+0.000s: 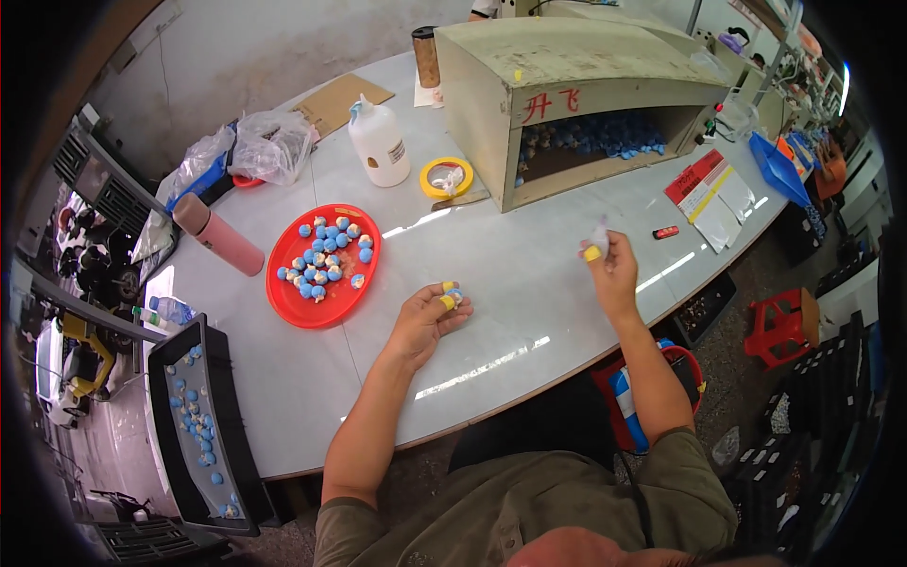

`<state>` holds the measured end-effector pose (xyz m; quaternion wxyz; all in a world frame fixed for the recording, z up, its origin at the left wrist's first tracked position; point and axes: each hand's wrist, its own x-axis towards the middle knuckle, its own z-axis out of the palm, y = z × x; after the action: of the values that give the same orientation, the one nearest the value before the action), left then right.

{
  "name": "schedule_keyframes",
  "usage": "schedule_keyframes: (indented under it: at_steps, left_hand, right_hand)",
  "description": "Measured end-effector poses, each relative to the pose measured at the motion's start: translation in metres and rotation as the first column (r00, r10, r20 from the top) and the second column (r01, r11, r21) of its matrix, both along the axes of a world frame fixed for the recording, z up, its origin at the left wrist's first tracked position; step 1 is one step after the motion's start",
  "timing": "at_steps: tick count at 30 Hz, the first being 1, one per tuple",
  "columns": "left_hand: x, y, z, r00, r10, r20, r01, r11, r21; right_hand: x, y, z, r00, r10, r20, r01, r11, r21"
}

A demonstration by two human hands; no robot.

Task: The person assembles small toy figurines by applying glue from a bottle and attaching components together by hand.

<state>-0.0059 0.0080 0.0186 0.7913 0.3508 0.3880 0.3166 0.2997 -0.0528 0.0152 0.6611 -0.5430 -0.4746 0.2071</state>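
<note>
A blue and white ball (454, 298) is pinched in the left hand (420, 326), over the bench (510, 246), right of the red plate (342, 300). Something small and pale (602, 233) is pinched in the right hand (616, 269) — what it is cannot be told. One ball seems to be in the works; more blue bits are kept on the plate, in the black tray (232, 425) and in the big box (472, 113). Which ones are done cannot be told. Open room is left between the hands — the front edge is crossed by both arms.
</note>
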Motion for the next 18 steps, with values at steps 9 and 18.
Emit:
schedule_keyframes:
  at_steps: [9,18]
  left_hand:
    - [-0.013,0.005,-0.007,0.993,-0.078,0.087,0.082,0.995,-0.048]
    - [-0.01,0.003,0.0,0.998,-0.06,0.008,0.06,0.998,-0.035]
  right_hand:
    - [-0.114,0.035,0.032,0.841,0.519,0.156,-0.469,0.841,-0.271]
    - [-0.12,0.039,0.004,0.866,0.491,-0.093,-0.498,0.864,-0.074]
